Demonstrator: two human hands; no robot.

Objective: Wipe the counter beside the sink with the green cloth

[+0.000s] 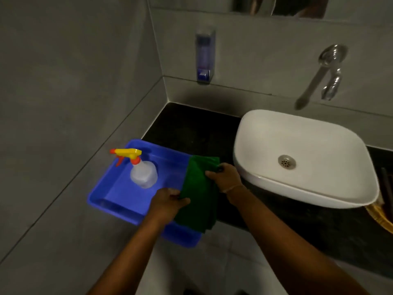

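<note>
The green cloth [196, 192] hangs folded over the right rim of a blue tub [112, 188], just left of the white sink [302, 158]. My left hand [168, 202] grips the cloth's lower left edge. Its upper right edge is pinched by my right hand [225, 176]. The black counter [191, 128] stretches behind the cloth, between the tub and the sink.
A clear spray bottle [142, 171] with a yellow and red trigger stands inside the tub. A soap dispenser [204, 58] hangs on the grey tiled wall, and a chrome tap [321, 75] juts over the sink. A woven basket edge [380, 216] shows at right.
</note>
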